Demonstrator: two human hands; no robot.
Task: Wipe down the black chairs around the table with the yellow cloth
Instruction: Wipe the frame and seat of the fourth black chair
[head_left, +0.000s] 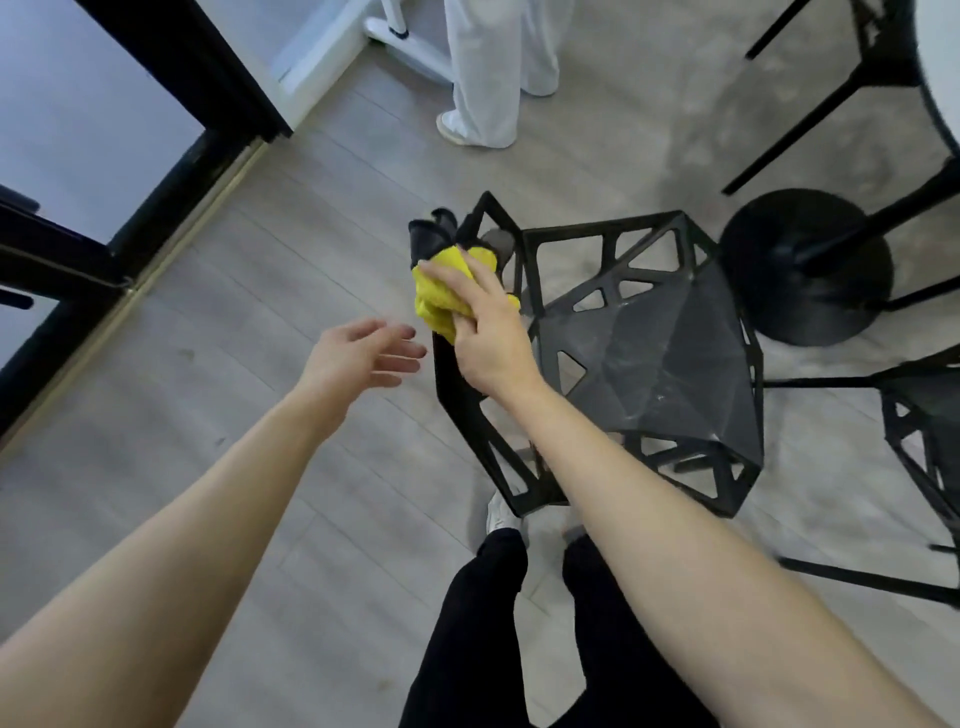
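One black chair (649, 332): R hand (485, 338) grips yellow cloth (441, 291) on backrest edge; L hand (358, 353) open over floor

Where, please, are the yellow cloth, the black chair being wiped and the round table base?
yellow cloth (435, 299), head view, bunched middle.
black chair (660, 332), head view, seat panel.
round table base (779, 244), head view, bare top of disc.
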